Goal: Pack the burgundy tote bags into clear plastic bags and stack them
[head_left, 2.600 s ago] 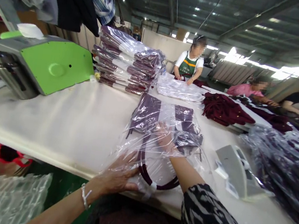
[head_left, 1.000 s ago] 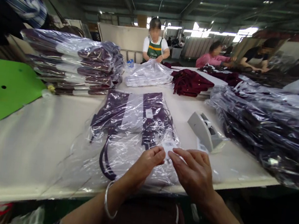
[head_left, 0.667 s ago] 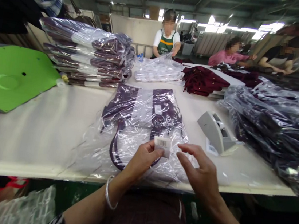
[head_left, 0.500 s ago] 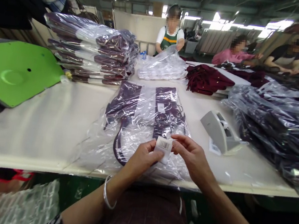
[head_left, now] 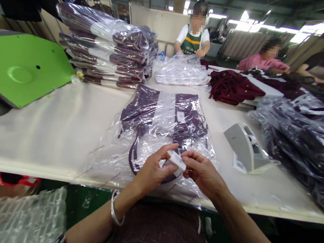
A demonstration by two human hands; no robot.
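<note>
Between my two hands is a small stack of white barcode labels [head_left: 177,161]. My left hand [head_left: 156,167] grips the stack from the left, thumb below and index finger along its top corner. The fingertips of my right hand [head_left: 201,170] pinch the stack's right edge. Both hands hover over a dark purple bag [head_left: 142,109] lying flat in a clear plastic sleeve [head_left: 106,158]. A white band [head_left: 165,112] runs down the bag's middle, with a small white label [head_left: 181,116] to its right. The curved strap is partly hidden behind my left hand.
Right of the bag stands a grey tape dispenser [head_left: 244,146]. Wrapped bags are stacked at the back left [head_left: 105,50] and heaped at the right [head_left: 305,144]. A green-topped machine [head_left: 22,67] occupies the left. Across the table, a person in a green apron [head_left: 193,44] handles clear plastic.
My right fingers have closed onto the label stack, which is now tilted. My left index finger has lifted to its top corner. The view has shifted slightly.
</note>
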